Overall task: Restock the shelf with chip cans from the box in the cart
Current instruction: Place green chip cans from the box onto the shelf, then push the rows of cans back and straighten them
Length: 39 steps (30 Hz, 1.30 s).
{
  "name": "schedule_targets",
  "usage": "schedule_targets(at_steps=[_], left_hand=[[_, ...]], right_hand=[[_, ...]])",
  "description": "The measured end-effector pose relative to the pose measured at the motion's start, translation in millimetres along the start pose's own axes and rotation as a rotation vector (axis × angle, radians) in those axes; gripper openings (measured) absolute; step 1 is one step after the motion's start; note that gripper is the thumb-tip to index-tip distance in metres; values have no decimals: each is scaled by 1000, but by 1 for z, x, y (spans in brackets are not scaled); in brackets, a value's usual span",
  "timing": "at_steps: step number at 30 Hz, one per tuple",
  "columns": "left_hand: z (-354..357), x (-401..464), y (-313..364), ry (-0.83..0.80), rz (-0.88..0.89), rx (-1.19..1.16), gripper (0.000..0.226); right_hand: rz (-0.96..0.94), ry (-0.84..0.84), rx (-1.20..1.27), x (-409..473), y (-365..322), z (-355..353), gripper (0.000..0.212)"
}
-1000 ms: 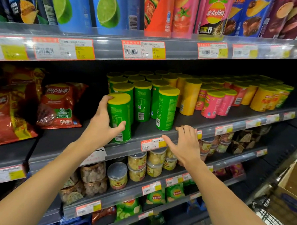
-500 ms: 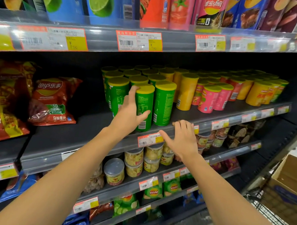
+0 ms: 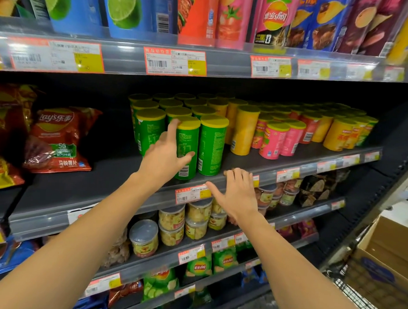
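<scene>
Shelving of dark grey metal [image 3: 84, 191] fills most of the frame, with price labels along each front edge. On the middle level, centre of the frame, stand rows of green cardboard chip cans with yellow lids [image 3: 212, 145], and to their right yellow and pink cans of the same shape. At the lower right edge, a brown cardboard box [image 3: 385, 253] sits in a wire cart [image 3: 365, 301]; whether cans remain inside it I cannot tell.

The left hand [image 3: 164, 157] is on the front green can [image 3: 187, 149], near centre. Its fingers are spread and nearly straight, the forefinger reaching the lid and the thumb lying across the label, so it presses more than it grips. The right hand [image 3: 237, 193] rests on the shelf's front edge just below, fingers apart and holding nothing.

I judge the step is placing and lining up this can in the front row. The next move probably calls for letting go gently so the can stays upright, then turning to the box for another.
</scene>
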<state>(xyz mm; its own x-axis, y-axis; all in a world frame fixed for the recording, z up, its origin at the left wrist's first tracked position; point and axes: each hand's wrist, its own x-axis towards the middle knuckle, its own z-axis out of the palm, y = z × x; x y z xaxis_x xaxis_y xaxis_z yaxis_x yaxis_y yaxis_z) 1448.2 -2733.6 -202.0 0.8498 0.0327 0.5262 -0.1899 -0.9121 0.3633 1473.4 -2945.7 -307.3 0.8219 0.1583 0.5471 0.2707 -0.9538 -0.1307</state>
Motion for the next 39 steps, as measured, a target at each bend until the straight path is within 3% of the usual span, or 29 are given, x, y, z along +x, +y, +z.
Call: schedule_targets(at_steps=[6,11,14,20,23,32,39], left_hand=[[-1,-9,9,81,-9,204,88],[11,-33,32,261,216,354,66],[34,-41,61,139,349,361,57],[99,-25,141,-81,500,362,54],[135,-16,189,-178,511,368,63],[222,5,331,-273,574,378,70],[268,34,403,-276,595,315,56]], right_hand=[[-32,-29,24,-1,4,-5,79],[-160,-330,-4,8,25,-26,95],[-240,-373,55,10,52,-38,76],[-228,-323,-34,7,137,-68,79],[-186,-334,-58,-2,188,-85,75],[-75,-367,-212,-21,334,-123,72],[47,-356,-203,-20,417,-130,71]])
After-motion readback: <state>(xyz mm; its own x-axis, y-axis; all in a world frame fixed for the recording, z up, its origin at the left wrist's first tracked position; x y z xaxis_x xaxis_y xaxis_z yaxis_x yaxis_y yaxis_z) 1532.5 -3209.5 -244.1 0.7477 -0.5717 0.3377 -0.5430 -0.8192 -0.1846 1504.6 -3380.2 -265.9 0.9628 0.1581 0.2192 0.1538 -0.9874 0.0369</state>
